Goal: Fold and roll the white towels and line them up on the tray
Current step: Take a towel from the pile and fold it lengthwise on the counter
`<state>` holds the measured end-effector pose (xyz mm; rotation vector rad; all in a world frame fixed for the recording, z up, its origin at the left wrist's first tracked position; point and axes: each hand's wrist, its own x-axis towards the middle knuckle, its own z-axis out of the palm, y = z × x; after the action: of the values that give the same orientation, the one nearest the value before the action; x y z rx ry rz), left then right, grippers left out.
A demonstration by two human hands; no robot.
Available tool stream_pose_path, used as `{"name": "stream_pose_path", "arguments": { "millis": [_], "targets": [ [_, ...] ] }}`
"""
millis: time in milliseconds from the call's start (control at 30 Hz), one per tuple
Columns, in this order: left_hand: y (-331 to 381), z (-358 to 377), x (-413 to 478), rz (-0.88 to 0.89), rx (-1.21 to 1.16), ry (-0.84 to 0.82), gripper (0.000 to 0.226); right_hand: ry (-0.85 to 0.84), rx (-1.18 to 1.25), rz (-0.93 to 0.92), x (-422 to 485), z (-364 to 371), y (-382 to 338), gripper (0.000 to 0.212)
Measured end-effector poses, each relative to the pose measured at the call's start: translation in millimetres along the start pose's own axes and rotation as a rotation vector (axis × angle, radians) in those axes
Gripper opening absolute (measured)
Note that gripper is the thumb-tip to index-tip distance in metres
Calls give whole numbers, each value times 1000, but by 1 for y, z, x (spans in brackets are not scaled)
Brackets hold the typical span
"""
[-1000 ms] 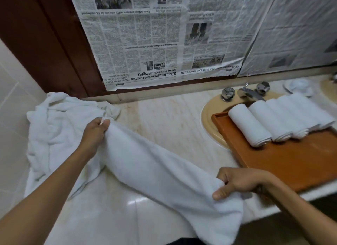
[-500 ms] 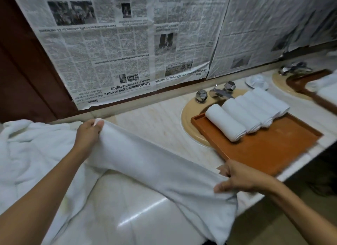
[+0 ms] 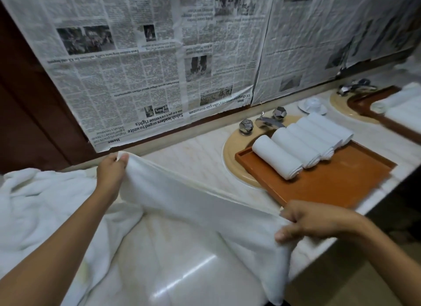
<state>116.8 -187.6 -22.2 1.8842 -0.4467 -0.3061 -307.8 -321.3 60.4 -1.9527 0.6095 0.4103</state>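
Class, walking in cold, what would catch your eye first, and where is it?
A white towel stretches between the left hand and right hand above the counter. Right of it, a row of rolled towels lies on a brown tray; newspaper hangs behind.

Two trays (image 3: 330, 187), four rolled towels (image 3: 276, 159) on the near one, one stretched towel (image 3: 193, 205).

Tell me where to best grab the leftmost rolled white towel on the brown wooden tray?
The rolled white towel lies at the row's left end on the brown wooden tray. Probably pinch its middle from above-left: that long side is free, the other touches the next roll.
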Motion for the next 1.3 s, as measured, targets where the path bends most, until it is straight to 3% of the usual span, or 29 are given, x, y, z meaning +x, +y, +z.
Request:
{"name": "stream_pose_path", "arguments": {
  "millis": [67, 133, 300, 467, 567, 633, 700, 767, 800, 867, 933, 1000, 1100, 1233, 1300],
  "targets": [
    [0, 0, 2, -16, -20, -4, 18, 7, 279, -98, -11, -4, -1, 30],
    [0, 1, 4, -32, -9, -9, 19, 69, 402, -76, -8, -1, 8, 34],
    [3, 4, 3, 25, 75, -111, 18, 152, 110, 156, 12, 15, 51, 45],
    [2, 12, 25, -45, 115, -201, 23, 139, 90, 143, 4, 7, 39, 76],
    [-15, 19, 48, -65, 219, -320, 27, 51, 123, 36, -11, -3, 18, 68],
    [-8, 25, 52, -70, 223, -367, 22, 14, 258, -83, -26, -14, 1, 38],
    [0, 37, 62, -78, 225, -349, 22, 58, 458, -153, -31, -26, -8, 18],
    [5, 53, 74, -35, 288, -293, 27, 202, 612, -102, -16, -31, -2, 16],
    [5, 61, 80, -16, 345, -261, 29, 261, 598, -16, -2, -30, 5, 17],
    [-3, 76, 88, 13, 487, -255, 33, 355, 351, 177, 34, -15, 33, 21],
    [-11, 89, 96, 25, 630, -263, 35, 321, 73, 329, 75, 4, 69, 27],
    [-11, 100, 100, 44, 728, -251, 33, 247, -29, 406, 99, 23, 92, 26],
    [-2, 118, 116, 106, 815, -188, 34, 233, -25, 434, 119, 23, 99, 39],
    [-3, 145, 106, 227, 771, 21, 31, 308, 342, 339, 128, 9, 98, 41],
    [-16, 161, 73, 282, 649, -28, 38, 381, 250, 351, 133, 14, 108, 45]
  ]
}}
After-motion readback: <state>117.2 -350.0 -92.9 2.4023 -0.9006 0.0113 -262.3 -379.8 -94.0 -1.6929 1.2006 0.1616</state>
